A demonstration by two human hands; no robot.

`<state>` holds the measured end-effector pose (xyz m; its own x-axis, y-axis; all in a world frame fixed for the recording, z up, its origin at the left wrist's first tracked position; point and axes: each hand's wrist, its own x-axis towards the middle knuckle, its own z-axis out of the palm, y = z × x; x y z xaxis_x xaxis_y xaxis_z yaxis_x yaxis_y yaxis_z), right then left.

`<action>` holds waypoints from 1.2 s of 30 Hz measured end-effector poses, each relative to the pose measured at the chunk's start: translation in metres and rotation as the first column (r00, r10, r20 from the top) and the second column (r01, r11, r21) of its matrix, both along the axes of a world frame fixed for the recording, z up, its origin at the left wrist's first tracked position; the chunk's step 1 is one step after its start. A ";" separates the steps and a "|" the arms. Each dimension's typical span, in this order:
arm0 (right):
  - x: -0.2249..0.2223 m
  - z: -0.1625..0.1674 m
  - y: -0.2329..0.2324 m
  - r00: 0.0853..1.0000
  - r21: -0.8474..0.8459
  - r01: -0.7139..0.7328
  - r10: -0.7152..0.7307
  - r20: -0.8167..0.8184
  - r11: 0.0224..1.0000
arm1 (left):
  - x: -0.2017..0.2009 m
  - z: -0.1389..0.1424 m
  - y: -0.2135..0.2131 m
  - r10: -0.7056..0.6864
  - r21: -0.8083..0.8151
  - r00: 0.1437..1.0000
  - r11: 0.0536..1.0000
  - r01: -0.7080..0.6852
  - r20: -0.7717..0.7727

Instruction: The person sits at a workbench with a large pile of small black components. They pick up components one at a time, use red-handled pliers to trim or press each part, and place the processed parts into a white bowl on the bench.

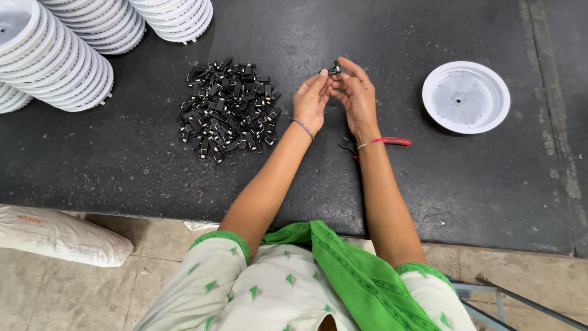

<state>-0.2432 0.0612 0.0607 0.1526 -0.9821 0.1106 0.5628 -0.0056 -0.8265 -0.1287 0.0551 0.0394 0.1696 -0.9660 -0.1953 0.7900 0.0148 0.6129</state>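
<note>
Green-printed clothing is seen nearest; above the black mat, a small black clip is pinched at the fingertips of the left hand and right hand, beside the clip pile

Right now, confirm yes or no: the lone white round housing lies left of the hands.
No, the single white round housing lies right of both hands, on the dark mat.

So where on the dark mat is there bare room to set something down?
Bare mat lies below the pile of black parts, and between the right hand and the white dish. Crowded: stacked white dishes top left, and red-handled tool under the right wrist.
</note>
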 end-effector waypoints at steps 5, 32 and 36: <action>-0.001 -0.008 -0.004 0.999 0.008 -0.032 0.032 -0.005 0.999 | 0.002 -0.003 0.000 0.002 0.013 1.000 1.000 -0.002 0.009; 0.005 -0.020 -0.014 0.984 0.062 -0.073 0.082 -0.156 0.995 | 0.016 -0.010 0.011 -0.025 0.024 0.997 0.999 0.023 0.069; 0.001 -0.031 -0.023 0.971 0.089 -0.137 0.151 -0.183 0.987 | 0.023 -0.017 0.012 -0.007 0.023 0.989 1.000 0.004 0.148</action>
